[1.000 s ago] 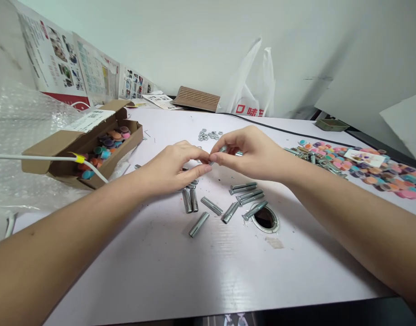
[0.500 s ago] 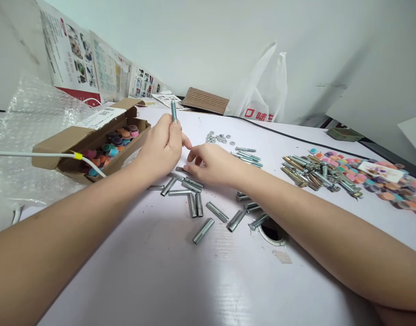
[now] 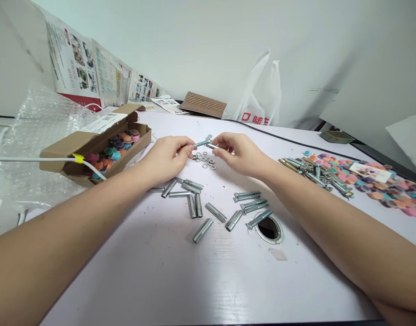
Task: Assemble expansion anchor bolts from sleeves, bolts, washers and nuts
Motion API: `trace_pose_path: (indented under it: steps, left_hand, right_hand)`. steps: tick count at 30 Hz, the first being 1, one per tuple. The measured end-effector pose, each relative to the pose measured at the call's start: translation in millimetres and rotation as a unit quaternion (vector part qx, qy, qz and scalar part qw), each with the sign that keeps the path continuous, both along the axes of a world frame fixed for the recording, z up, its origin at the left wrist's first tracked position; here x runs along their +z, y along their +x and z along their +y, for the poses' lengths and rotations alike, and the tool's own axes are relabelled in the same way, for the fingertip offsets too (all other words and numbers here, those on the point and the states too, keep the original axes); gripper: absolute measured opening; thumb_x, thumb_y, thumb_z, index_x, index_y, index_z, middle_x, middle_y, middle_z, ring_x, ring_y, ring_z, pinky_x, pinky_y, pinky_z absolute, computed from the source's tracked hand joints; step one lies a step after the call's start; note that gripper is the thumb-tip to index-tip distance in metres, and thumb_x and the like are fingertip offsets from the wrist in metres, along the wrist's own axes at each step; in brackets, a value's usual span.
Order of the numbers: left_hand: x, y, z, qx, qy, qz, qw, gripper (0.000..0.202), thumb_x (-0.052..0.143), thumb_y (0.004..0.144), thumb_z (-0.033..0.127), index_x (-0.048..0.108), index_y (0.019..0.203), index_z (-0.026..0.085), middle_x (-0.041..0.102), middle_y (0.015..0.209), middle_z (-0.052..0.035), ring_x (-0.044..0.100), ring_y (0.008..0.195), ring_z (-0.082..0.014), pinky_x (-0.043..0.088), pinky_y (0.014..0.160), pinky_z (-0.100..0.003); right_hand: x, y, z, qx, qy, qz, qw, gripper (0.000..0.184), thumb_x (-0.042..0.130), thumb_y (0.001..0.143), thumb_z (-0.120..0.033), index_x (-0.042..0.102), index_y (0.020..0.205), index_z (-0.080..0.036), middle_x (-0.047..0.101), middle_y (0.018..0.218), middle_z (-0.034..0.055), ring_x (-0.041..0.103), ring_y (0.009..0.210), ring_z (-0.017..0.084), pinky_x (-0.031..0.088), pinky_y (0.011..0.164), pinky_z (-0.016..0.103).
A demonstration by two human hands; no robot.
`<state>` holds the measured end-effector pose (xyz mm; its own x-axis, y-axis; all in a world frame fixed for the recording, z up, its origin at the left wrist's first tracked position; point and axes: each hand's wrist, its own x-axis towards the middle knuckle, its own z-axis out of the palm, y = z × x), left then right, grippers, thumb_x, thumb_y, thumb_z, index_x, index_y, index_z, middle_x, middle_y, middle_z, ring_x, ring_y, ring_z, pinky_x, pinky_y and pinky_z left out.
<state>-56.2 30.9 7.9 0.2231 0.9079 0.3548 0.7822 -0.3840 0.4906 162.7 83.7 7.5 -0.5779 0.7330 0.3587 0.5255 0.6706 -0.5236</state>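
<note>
My left hand point(image 3: 170, 156) is closed, pinching a silver bolt point(image 3: 201, 143) that points to the right, nearly level. Facing it, my right hand point(image 3: 240, 154) pinches a metal sleeve point(image 3: 212, 146), mostly hidden by the fingers. The bolt's tip and the sleeve's end come close together; whether they touch I cannot tell. Below them lie several flat washers point(image 3: 204, 159), and a few nuts point(image 3: 209, 137) show just behind. Nearer to me, loose slotted sleeves point(image 3: 203, 231) are scattered on the white table, with several bolts point(image 3: 253, 206) to their right.
At the left stands an open cardboard box point(image 3: 61, 147) of colourful round pieces, crossed by a white cable point(image 3: 31, 159). A pile of fasteners point(image 3: 316, 172) and more colourful pieces point(image 3: 378, 190) lie at the right. A round hole point(image 3: 271, 228) opens in the table. A plastic bag point(image 3: 258, 97) stands behind.
My right hand has taken a sleeve from the group and moved up and right. My left hand has tipped its bolt from upright to nearly level, bringing it towards the sleeve.
</note>
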Motion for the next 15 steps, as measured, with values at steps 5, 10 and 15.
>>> trace_pose_path:
  steps: [5,10,15]
  left_hand:
    - [-1.2,-0.9,1.1,-0.022,0.007,0.018,1.000,0.031,0.044,0.094,0.033,0.072,0.099,0.020,0.073,0.095,-0.0025,0.060,0.085,-0.0188,0.040,0.073,-0.029]
    - [4.1,0.0,-1.4,0.002,0.020,0.019,1.000,0.031,0.045,0.094,0.032,0.073,0.094,0.019,0.074,0.093,-0.0024,0.060,0.080,-0.0173,0.042,0.074,-0.028]
    - [6.0,1.2,-3.2,0.000,0.037,0.032,0.999,0.031,0.046,0.094,0.031,0.075,0.095,0.019,0.074,0.096,-0.0026,0.061,0.083,-0.0177,0.044,0.079,-0.029]
  right_hand:
    - [0.6,16.1,2.0,0.050,0.042,0.036,0.997,0.024,0.056,0.092,-0.023,0.071,0.109,-0.014,0.072,0.103,0.0071,0.062,0.087,0.017,0.046,0.076,0.031]
    - [-3.3,15.3,4.7,0.066,0.011,0.088,0.994,0.027,0.057,0.095,-0.032,0.070,0.109,-0.013,0.070,0.098,0.0075,0.060,0.084,0.016,0.045,0.073,0.029]
    - [-6.3,15.4,7.2,0.072,-0.020,0.108,0.991,0.032,0.058,0.095,-0.039,0.069,0.110,-0.013,0.070,0.099,0.0083,0.060,0.086,0.017,0.045,0.070,0.028]
